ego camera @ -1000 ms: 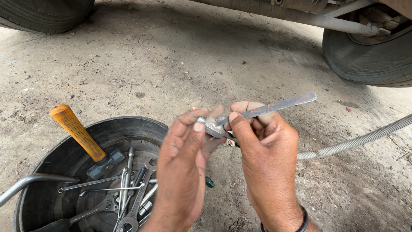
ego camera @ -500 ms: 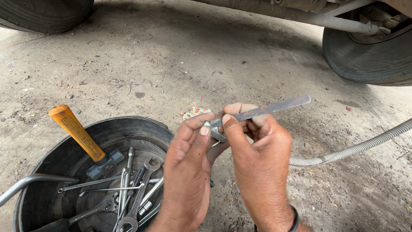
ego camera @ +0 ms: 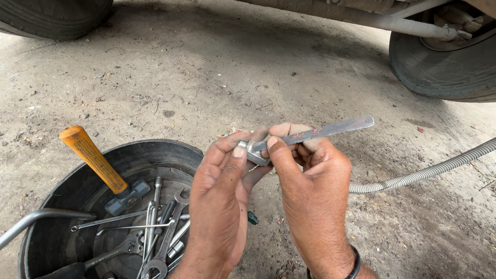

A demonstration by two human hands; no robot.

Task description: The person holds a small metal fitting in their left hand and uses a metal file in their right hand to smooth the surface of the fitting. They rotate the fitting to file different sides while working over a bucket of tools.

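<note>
Our left hand (ego camera: 219, 206) and right hand (ego camera: 310, 191) pinch the head of a flat metal wrench (ego camera: 310, 135) between thumbs and fingertips, up over the dirt ground (ego camera: 206, 77). Since a half second ago the wrench sits much the same, its handle angled up to the right, our hands barely shifted. Black tub (ego camera: 67, 196) of tools, orange-handled hammer (ego camera: 98, 168) and ribbed hose (ego camera: 429, 170) lie unchanged
</note>
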